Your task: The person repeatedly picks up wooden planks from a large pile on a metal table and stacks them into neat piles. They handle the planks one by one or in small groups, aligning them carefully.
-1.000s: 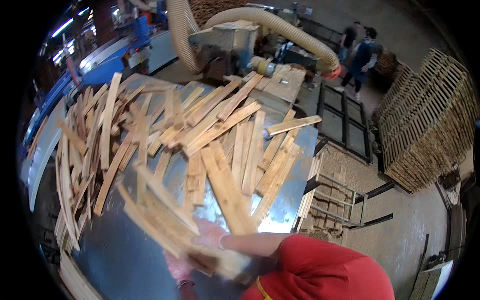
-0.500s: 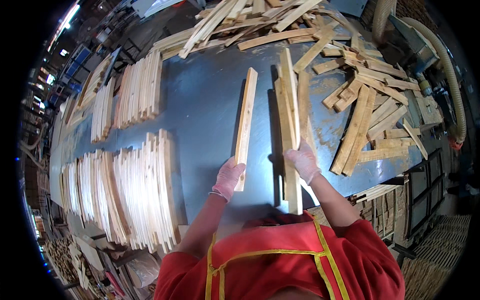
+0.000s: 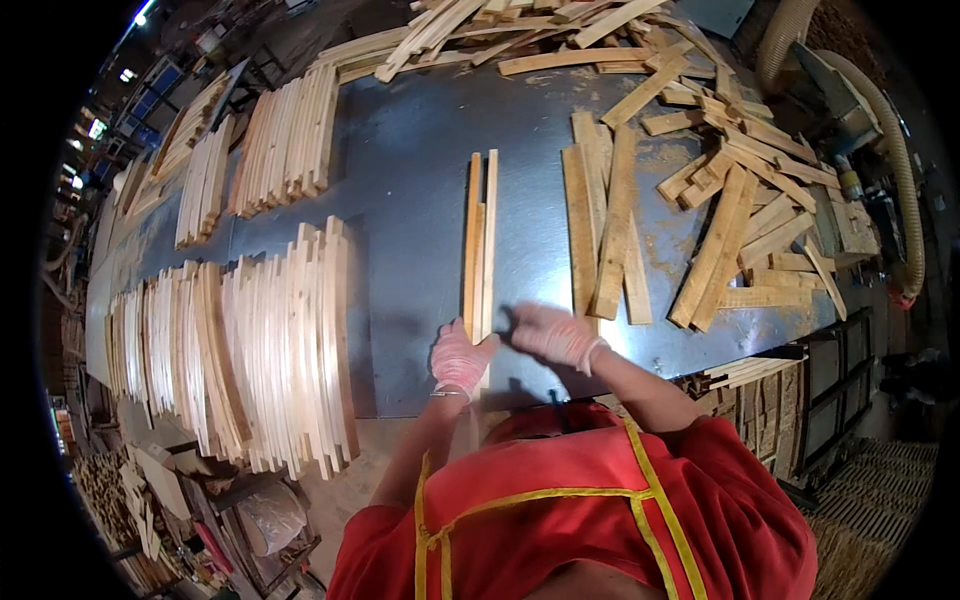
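- Left hand [image 3: 463,358] grips a few wooden strips [image 3: 488,240] by their near ends, over the counter [image 3: 410,250].
- Right hand [image 3: 553,335], blurred, is just right of them; I cannot tell how wide it is.
- Off to the left I see a row of strips [image 3: 290,340].
- Several loose boards [image 3: 615,230] lie to the right.
- Heaped wood [image 3: 620,22] lies along the far edge.

No lettering, label, number or sign can be read anywhere here
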`<state>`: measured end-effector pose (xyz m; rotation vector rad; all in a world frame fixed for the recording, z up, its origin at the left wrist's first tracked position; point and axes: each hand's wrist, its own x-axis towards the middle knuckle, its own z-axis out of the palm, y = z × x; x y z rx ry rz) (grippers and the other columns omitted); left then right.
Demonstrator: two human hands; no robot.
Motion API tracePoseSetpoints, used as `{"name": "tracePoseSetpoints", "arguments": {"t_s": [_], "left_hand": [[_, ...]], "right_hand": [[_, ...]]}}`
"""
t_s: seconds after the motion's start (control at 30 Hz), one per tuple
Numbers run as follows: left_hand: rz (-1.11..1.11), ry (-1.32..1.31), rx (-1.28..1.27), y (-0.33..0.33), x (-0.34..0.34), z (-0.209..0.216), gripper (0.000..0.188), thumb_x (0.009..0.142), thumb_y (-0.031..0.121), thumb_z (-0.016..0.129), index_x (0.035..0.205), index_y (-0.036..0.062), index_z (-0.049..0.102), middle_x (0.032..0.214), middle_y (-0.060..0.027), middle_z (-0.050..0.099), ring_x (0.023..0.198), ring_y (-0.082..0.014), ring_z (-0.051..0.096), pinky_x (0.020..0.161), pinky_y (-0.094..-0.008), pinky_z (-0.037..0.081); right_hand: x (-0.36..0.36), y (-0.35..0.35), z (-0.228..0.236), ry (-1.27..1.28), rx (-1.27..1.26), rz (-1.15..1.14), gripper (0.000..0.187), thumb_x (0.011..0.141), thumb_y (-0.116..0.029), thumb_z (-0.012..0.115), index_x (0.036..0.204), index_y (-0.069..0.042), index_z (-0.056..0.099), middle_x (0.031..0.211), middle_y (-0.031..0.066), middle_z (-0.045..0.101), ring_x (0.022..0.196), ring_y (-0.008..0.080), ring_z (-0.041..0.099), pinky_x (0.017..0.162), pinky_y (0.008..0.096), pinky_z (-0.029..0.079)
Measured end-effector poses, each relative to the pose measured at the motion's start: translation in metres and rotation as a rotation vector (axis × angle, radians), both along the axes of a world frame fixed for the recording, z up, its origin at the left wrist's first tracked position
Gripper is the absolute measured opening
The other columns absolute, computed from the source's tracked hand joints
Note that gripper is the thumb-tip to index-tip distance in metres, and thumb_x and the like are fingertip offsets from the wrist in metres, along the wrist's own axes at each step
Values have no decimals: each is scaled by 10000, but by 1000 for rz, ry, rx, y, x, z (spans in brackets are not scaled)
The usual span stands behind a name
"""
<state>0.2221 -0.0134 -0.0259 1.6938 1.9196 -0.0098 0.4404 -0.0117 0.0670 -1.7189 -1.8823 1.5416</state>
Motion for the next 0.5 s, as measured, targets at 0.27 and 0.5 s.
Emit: {"name": "tracePoseSetpoints", "arguments": {"t_s": [0.27,0.5], "left_hand": [[-17,-74,54,3,-2,-2,808,816,581,789,1428,91,590,1349,-217,632,1214,-416,647,1040,-487,532],[-55,-404,-26,4,-58,-43,529,888,416,744,1311,107,665,1195,-208,675,1147,-388,659,1012,-462,523]], "right_hand": [[129,38,-65,-639,339,-633,802,818,-349,762,1500,-3,519,1354,271,629,1223,459,605,1092,491,484],[118,6,-59,-11,329,-825,809,827,-136,737,1575,10,465,1518,257,563,1402,378,553,1174,398,438]]}}
